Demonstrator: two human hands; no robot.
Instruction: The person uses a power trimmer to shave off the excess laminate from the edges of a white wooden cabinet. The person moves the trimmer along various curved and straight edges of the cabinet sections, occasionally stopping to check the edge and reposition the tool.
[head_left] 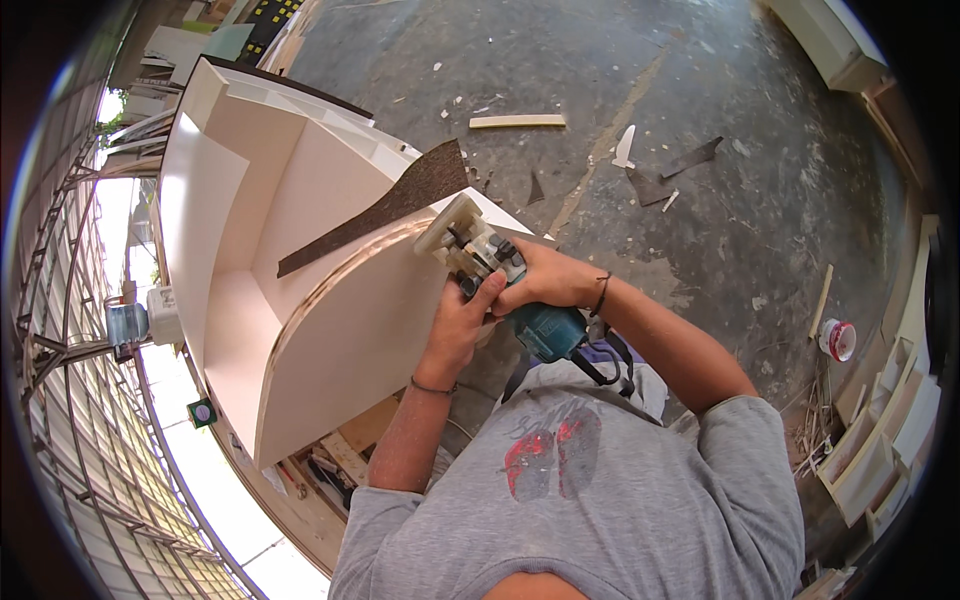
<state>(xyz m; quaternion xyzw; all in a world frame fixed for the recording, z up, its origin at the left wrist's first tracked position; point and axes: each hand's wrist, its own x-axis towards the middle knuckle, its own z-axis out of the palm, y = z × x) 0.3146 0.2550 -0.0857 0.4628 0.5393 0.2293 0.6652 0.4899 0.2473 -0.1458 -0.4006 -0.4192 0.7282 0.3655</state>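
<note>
A trim router (548, 332) with a teal motor body is held between both hands in front of my chest, tilted so its pale base plate faces away from me. My left hand (462, 318) is closed around its lower front part, the thumb across it. My right hand (545, 275) wraps the other side of the body. The base is close to the curved edge of a white panel (350, 320) on a large cabinet piece; whether it touches the edge I cannot tell. A dark brown laminate offcut (390, 210) lies across the cabinet's top. The router bit is hidden.
On the concrete floor lie a wooden strip (517, 121), brown laminate scraps (692, 158) and a white shard (624, 147). At right stand a small paint-stained tub (837, 340) and white frames (880, 420). A metal lattice wall (90, 430) runs along the left.
</note>
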